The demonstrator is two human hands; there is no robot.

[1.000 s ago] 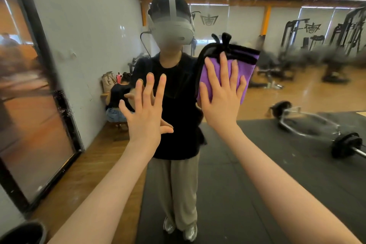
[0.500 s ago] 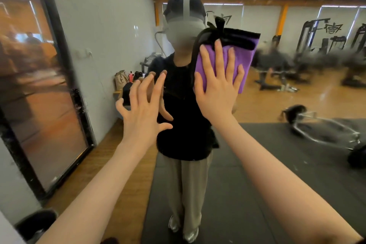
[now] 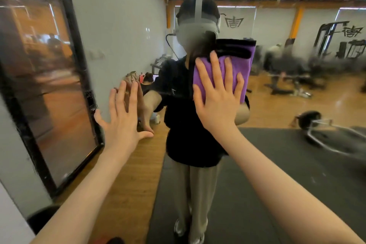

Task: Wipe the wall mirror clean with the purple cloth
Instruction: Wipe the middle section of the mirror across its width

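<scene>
The right hand [image 3: 217,95] lies flat with straight, spread fingers on the purple cloth [image 3: 237,69], pinning it against the wall mirror [image 3: 277,164] at about head height of the reflected person. The cloth has a black band along its top edge. The left hand [image 3: 122,121] is released, its fingers straight and splayed, with the fingertips at the glass just left of the cloth; it grasps nothing.

The step in hand looks like the wiping stroke itself. To do it well, the palm should keep even pressure so the whole cloth stays flat on the glass, and strokes should overlap rather than leave gaps. The left hand is best used as a light brace, since bare fingers could leave marks on the glass.

Compared with half a second ago, the cloth and the right hand sit lower against the reflection, now below the headset [image 3: 196,25] instead of beside it. The left hand has spread wider and moved left, farther from the right.
</scene>
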